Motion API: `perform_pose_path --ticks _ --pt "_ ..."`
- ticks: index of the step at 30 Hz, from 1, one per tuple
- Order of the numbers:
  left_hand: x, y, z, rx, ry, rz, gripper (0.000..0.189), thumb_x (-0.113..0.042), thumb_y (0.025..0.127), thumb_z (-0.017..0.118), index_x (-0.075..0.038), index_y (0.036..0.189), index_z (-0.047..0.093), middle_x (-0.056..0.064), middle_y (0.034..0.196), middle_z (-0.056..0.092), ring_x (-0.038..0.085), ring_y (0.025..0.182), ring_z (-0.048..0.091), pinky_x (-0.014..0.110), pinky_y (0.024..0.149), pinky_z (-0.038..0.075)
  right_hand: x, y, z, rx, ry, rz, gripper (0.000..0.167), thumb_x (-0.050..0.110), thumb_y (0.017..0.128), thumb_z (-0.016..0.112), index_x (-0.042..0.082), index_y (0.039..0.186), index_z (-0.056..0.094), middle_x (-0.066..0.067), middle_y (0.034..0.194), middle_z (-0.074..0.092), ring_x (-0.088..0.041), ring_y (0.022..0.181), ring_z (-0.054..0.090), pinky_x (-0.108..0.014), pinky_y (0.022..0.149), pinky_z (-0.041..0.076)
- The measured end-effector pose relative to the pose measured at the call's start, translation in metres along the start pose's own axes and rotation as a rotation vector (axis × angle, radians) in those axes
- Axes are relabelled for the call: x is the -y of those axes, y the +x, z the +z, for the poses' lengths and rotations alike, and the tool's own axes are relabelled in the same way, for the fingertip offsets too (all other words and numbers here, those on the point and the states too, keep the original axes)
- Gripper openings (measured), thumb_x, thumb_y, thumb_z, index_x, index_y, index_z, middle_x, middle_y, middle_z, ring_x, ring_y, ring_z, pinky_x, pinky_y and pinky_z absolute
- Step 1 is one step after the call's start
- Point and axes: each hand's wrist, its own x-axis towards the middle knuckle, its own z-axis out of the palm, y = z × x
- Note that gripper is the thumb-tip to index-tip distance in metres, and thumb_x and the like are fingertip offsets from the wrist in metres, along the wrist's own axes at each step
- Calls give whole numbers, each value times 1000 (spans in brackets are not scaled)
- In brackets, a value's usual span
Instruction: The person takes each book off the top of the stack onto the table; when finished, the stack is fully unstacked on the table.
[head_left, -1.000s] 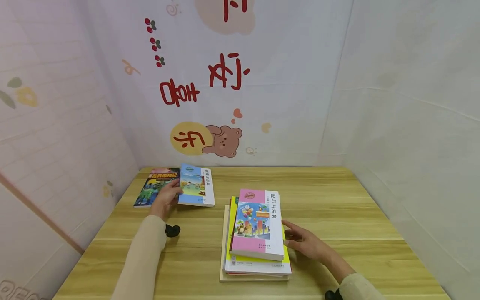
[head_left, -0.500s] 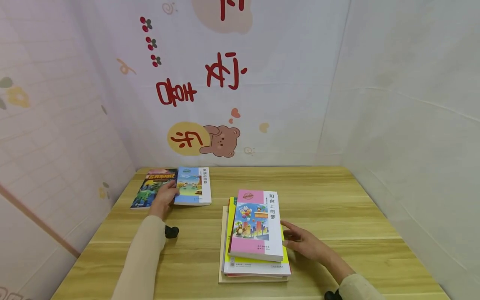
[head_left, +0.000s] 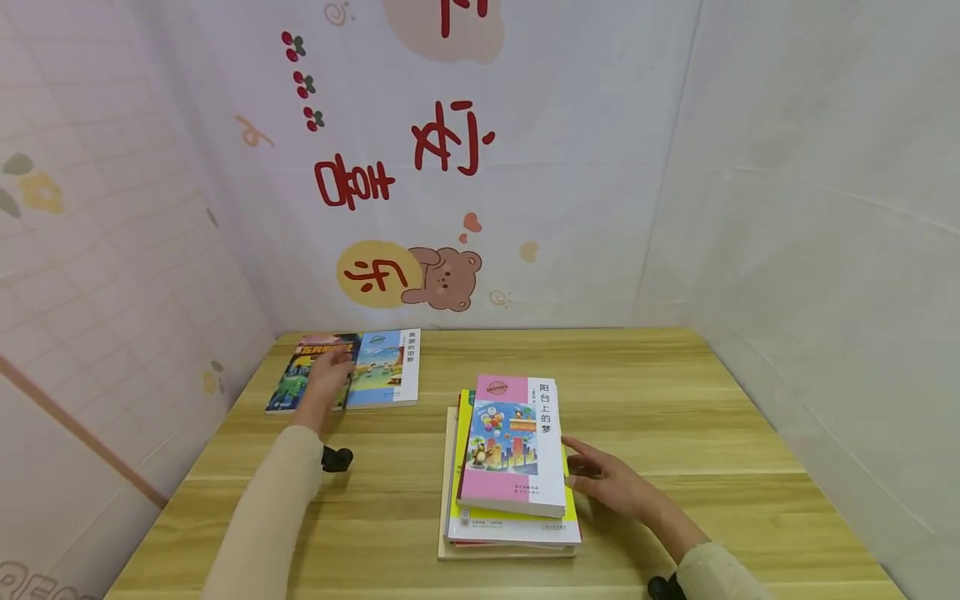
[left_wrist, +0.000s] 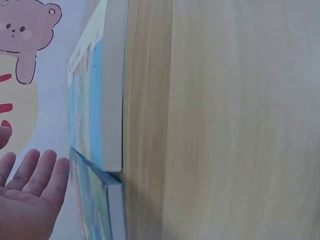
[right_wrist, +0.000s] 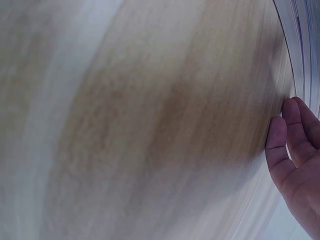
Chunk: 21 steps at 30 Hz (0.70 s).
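Note:
My left hand [head_left: 328,375] hovers over the seam between two paperback books lying side by side at the back left, its fingers straight in the left wrist view and nothing in its grasp. One is a blue book [head_left: 384,375] with a white spine strip, flat on the table. Left of it lies a dark, colourful book [head_left: 296,377], partly covered by my hand. At centre stands a stack with a pink-covered book [head_left: 502,479] on top. My right hand [head_left: 611,483] rests with relaxed fingers at the stack's right side, fingertips close to the page edges [right_wrist: 302,55].
Under the pink book are a yellow-and-white book [head_left: 510,530] and several others, with a cream one [head_left: 450,550] at the bottom. The wooden table [head_left: 675,400] meets white fabric walls [head_left: 585,208] at the back and sides. Black wrist devices sit at both sleeves.
The blue book, tilted in my left hand a second ago, now lies flat beside the colourful one. My left hand has let go and lifted slightly left. The right hand stays put.

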Motion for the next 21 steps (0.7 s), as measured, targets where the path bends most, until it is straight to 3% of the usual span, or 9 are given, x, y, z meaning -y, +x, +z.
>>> perform_pose_path --ticks 10,21 --pt "-13 -12 -5 53 52 -8 58 -10 104 44 -3 157 22 23 154 34 38 139 34 52 107 38 3 1 -1 -16 -17 21 66 29 96 66 13 154 37 -27 139 51 -42 128 49 -59 104 38" --pt "-31 -36 14 125 47 46 61 -22 104 52 -3 156 25 25 149 39 40 133 42 51 105 41 3 -2 0 -3 -5 26 67 27 96 67 12 154 37 -28 138 52 -43 127 49 -59 103 38"
